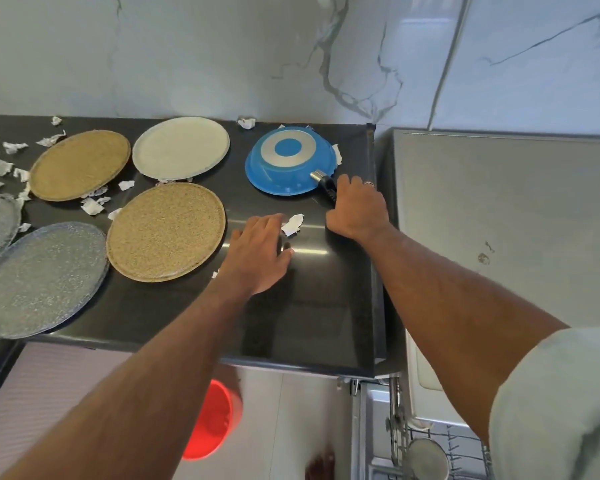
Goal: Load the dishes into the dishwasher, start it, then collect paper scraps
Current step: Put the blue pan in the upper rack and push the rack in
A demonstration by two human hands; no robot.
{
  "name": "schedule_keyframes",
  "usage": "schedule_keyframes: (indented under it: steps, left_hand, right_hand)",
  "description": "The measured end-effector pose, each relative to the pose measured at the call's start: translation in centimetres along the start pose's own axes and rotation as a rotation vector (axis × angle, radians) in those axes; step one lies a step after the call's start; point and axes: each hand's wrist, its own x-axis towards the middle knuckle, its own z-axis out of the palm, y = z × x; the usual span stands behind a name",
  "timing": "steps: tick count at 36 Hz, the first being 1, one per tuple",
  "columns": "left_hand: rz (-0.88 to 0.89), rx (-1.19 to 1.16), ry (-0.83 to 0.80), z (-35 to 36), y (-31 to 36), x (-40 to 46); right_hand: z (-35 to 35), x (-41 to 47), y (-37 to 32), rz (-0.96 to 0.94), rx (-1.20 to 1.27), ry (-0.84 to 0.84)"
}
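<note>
Since the right hand (355, 206) grips the upturned blue pan (290, 161) by its black handle (328, 188) — rigid, light — the left hand (257, 251) lies flat, empty, on the counter (309, 306).

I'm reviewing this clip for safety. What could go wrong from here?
1. The right hand grips only the handle of the upside-down blue pan, so the pan may swing or slip when lifted.
2. The pan sits near the counter edge, so sliding it could tip it off.
</note>
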Motion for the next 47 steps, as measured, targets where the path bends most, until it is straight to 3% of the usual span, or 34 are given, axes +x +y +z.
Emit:
schedule_keyframes:
  steps: [3, 8, 19, 35, 47]
  left_hand:
    - [0.0, 0.0, -0.004, 0.2, -0.1, 0.1]
    - [-0.017, -0.016, -0.003, 0.6, 0.1, -0.4]
    - [-0.03, -0.048, 0.011, 1.7, 3.1, -2.8]
    - [-0.002, -0.099, 0.068, 8.6, 17.8, -14.1]
    - [0.117, -0.033, 0.218, 18.7, 29.9, -28.8]
  right_hand:
    - [0.5, 0.3, -0.4, 0.061, 0.156, -0.018]
    - [0.2, 0.8, -0.7, 0.119, 0.202, -0.131]
    - [-1.4, -6.8, 3.0, 0.13, 0.335, 0.005]
    - [-1.9, -30.5, 17.1, 0.119, 0.316, 0.191]
    - [0.5, -51.7, 28.1, 0.152, 0.548, 0.22]
